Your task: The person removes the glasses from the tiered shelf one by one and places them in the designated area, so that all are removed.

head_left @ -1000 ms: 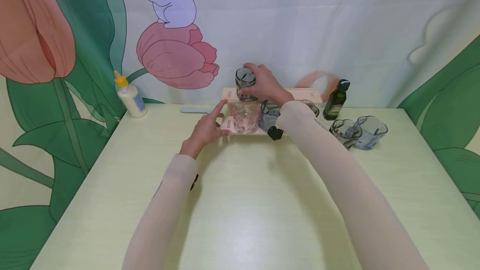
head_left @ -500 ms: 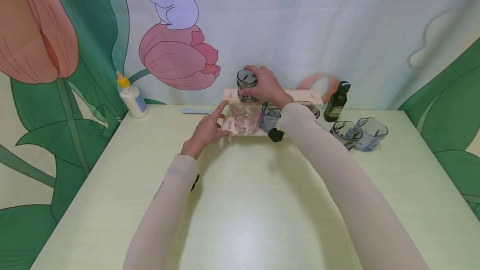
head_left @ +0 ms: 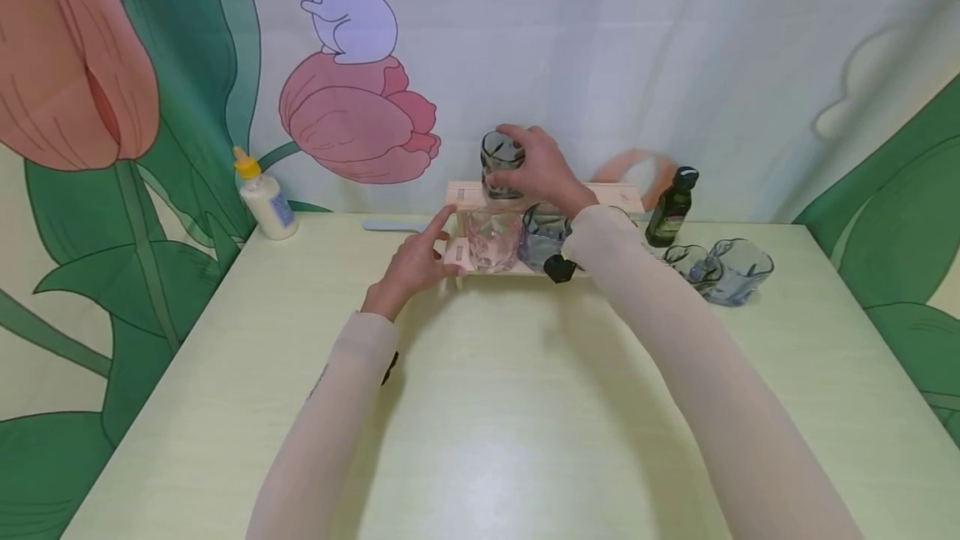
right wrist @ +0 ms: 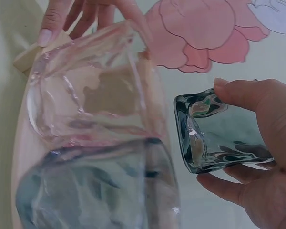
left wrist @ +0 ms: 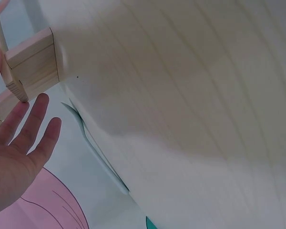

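Observation:
In the head view my right hand (head_left: 550, 171) pinches a smoky grey drinking glass (head_left: 497, 163) over the left part of a wooden two-tier rack's upper shelf (head_left: 609, 194). The right wrist view shows thumb and fingers on opposite sides of this glass (right wrist: 229, 131). My left hand (head_left: 413, 263) is at the rack's left end, fingers spread and fairly straight, thumb at the lower shelf's front edge. Its fingertips reach the wooden end (left wrist: 19, 88) in the left wrist view. On the lower shelf stand a pink glass (head_left: 492, 242) and a blue-grey glass (head_left: 542, 240); my right sleeve partly hides things farther right.
Right of the rack stand a dark green bottle (head_left: 672, 208), a grey glass (head_left: 693, 265) and a pale blue glass (head_left: 738, 272). A glue bottle (head_left: 266, 197) is at the table's back left. A light blue flat strip (head_left: 392, 226) lies left of the rack, near the curtain.
My right hand has moved the grey glass slightly right and up over the upper shelf. My left hand stays at the rack's left end.

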Motion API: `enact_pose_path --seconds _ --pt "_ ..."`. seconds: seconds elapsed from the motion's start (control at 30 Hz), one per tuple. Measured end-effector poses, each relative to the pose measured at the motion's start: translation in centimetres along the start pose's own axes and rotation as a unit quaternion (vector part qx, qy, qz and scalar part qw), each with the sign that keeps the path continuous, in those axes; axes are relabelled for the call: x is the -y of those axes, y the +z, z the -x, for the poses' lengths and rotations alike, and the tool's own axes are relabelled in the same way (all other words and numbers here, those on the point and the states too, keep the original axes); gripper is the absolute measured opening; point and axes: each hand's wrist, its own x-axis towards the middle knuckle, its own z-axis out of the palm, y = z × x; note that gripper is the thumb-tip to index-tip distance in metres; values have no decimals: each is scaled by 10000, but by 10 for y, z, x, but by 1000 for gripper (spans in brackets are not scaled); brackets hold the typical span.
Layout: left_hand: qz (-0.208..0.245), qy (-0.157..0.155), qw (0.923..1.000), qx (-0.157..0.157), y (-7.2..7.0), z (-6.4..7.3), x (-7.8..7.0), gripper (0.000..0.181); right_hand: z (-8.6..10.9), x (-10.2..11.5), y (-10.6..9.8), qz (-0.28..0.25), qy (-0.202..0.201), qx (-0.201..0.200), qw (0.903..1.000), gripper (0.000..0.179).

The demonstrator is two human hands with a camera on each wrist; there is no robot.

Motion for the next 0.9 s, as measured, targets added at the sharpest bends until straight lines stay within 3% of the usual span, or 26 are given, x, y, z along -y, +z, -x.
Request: enact_pose_path --seconds 0.4,0.9 --pt "84 6 10000 -29 1 1 0 104 22 -25 -40 -28 -56 -360 9993 79" --pt "102 -86 9999 -11 0 0 -1 104 79 -71 -89 -3 208 -847 9962 79"
